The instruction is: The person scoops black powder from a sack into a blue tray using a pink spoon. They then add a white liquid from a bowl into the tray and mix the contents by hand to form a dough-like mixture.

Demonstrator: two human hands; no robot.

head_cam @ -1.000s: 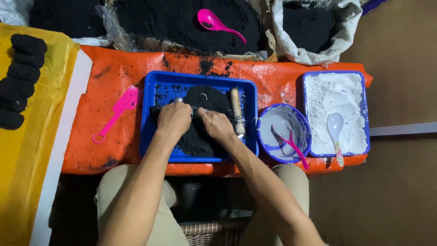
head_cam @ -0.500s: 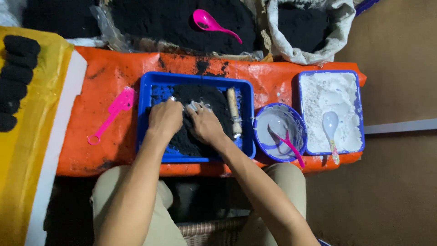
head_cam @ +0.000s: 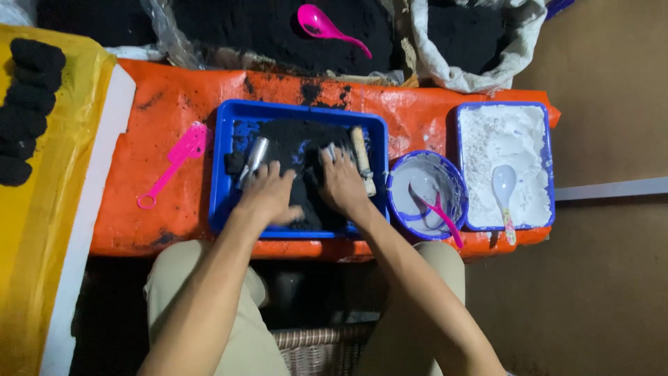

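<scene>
At frame centre, left hand (head_cam: 268, 197) and right hand (head_cam: 342, 184), fingers flat, together, pressing black powder (head_cam: 299, 150) in blue tray (head_cam: 226, 202), metal tube (head_cam: 255, 157) just beside left fingers.

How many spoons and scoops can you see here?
3. A pink scoop lies on the black powder at the top, a pink-handled spoon sits in the round bowl, and a white spoon rests in the white-powder tray. Others may be buried.

Metal tube (head_cam: 254, 159) and wooden stick (head_cam: 362, 160) flanking the hands; tray wall (head_cam: 220, 174) beyond
</scene>
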